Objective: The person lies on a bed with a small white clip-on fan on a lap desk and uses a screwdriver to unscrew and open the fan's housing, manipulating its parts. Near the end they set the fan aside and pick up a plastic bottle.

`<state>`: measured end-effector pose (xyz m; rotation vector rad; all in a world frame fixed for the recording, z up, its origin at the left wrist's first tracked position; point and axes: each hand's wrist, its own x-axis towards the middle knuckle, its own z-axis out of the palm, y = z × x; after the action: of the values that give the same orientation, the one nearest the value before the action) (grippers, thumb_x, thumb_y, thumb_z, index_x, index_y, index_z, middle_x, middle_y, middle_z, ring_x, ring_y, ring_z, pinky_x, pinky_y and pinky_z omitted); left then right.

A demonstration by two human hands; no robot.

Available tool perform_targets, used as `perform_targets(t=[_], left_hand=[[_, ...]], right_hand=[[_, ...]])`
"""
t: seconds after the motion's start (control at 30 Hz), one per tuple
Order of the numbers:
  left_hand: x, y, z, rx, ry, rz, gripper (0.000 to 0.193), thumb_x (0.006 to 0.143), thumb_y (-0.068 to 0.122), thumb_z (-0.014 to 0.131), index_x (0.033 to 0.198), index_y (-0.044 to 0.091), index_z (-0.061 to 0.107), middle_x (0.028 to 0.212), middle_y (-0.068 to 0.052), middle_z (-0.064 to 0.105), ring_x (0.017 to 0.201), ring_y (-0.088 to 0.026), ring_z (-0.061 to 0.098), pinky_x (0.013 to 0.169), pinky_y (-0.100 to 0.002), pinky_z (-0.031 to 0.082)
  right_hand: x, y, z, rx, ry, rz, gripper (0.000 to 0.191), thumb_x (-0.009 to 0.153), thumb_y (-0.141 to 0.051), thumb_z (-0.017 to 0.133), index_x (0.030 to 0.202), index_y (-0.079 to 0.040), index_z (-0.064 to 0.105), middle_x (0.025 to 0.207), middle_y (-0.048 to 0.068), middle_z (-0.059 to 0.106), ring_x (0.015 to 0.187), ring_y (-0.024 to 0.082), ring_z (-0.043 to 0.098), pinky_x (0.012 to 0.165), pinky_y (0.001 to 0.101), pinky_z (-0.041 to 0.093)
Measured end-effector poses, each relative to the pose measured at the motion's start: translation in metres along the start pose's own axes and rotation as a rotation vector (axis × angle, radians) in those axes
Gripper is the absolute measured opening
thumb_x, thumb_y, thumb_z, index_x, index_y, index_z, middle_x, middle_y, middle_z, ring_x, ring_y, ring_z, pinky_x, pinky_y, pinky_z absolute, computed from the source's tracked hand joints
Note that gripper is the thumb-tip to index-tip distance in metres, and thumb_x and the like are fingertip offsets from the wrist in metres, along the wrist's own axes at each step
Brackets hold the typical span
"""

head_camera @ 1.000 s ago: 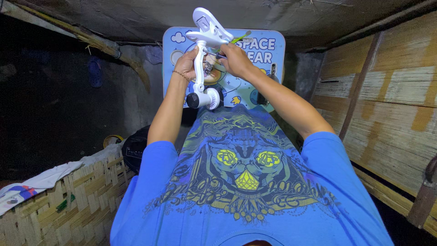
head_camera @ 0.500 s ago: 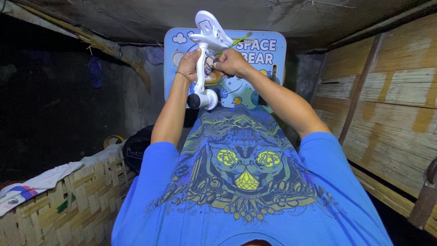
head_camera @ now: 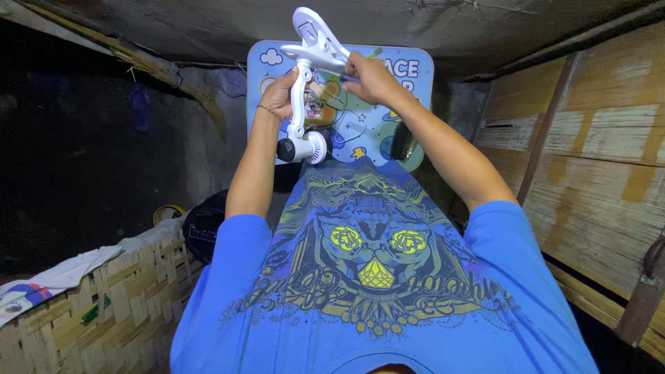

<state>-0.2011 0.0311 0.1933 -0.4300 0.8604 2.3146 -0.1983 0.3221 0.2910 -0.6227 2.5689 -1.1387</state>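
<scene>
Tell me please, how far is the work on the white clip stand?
Done: the white clip stand is lifted up in front of the blue cartoon board. In hand: the left hand grips its arm, while the right hand works at the clamp on top, seemingly with a small dark tool. Left: the clamp holds nothing, and the stand is not set down.

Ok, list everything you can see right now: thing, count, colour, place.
clip-on stand: 1, white, held up ahead between both hands
board: 1, blue, cartoon print, upright behind the stand
woven wall: 1, tan, lower left
cloth: 1, white, draped on the woven wall
dark bag: 1, black, left of the torso
plank wall: 1, brown, right
T-shirt: 1, blue, worn
left hand: on the stand's arm
right hand: at the clamp
</scene>
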Motion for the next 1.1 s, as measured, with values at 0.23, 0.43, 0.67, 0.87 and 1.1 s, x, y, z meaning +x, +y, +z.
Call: perform_targets(t=[0.23,0.43,0.67,0.87,1.1], left_hand=[[-0.002,0.001,-0.001,-0.017,-0.042,-0.002,0.034,0.099,0.032,0.071,0.113,0.002,0.068,0.095,-0.012,0.071,0.073,-0.02,0.067,0.063,-0.033,0.058],[-0.007,-0.002,-0.001,-0.049,-0.019,0.026,0.032,0.099,0.032,0.071,0.112,0.003,0.066,0.093,-0.011,0.069,0.074,-0.022,0.067,0.067,-0.036,0.061],[-0.007,-0.004,-0.003,-0.077,-0.004,0.022,0.033,0.099,0.032,0.07,0.113,0.003,0.066,0.092,-0.013,0.069,0.072,-0.023,0.067,0.068,-0.037,0.061],[-0.007,-0.005,-0.003,-0.118,-0.028,0.044,0.035,0.1,0.032,0.068,0.117,0.0,0.065,0.098,-0.012,0.069,0.083,-0.02,0.067,0.069,-0.034,0.059],[-0.008,-0.002,-0.003,-0.16,-0.085,0.049,0.035,0.101,0.03,0.068,0.12,0.002,0.063,0.101,-0.01,0.068,0.087,-0.018,0.067,0.07,-0.033,0.059]], right_hand=[[-0.001,-0.027,-0.007,-0.106,0.138,-0.246,0.03,0.088,-0.008,0.074,0.112,-0.003,0.055,0.101,0.021,0.068,0.097,0.043,0.066,0.082,0.0497,0.053],[-0.011,-0.042,0.01,0.02,0.099,-0.182,0.036,0.089,-0.008,0.073,0.119,-0.003,0.054,0.109,0.023,0.062,0.098,0.044,0.065,0.081,0.0482,0.053],[-0.011,-0.055,0.021,0.015,0.085,-0.086,0.033,0.094,-0.014,0.071,0.119,-0.004,0.051,0.109,0.023,0.067,0.097,0.046,0.066,0.08,0.0515,0.053],[-0.012,-0.061,0.021,-0.01,0.103,-0.08,0.032,0.096,-0.013,0.07,0.12,-0.004,0.05,0.109,0.023,0.068,0.097,0.048,0.065,0.079,0.0538,0.052],[-0.011,-0.059,0.024,-0.047,0.175,-0.136,0.033,0.095,-0.011,0.071,0.12,-0.006,0.05,0.107,0.02,0.067,0.095,0.046,0.065,0.076,0.0536,0.052]])
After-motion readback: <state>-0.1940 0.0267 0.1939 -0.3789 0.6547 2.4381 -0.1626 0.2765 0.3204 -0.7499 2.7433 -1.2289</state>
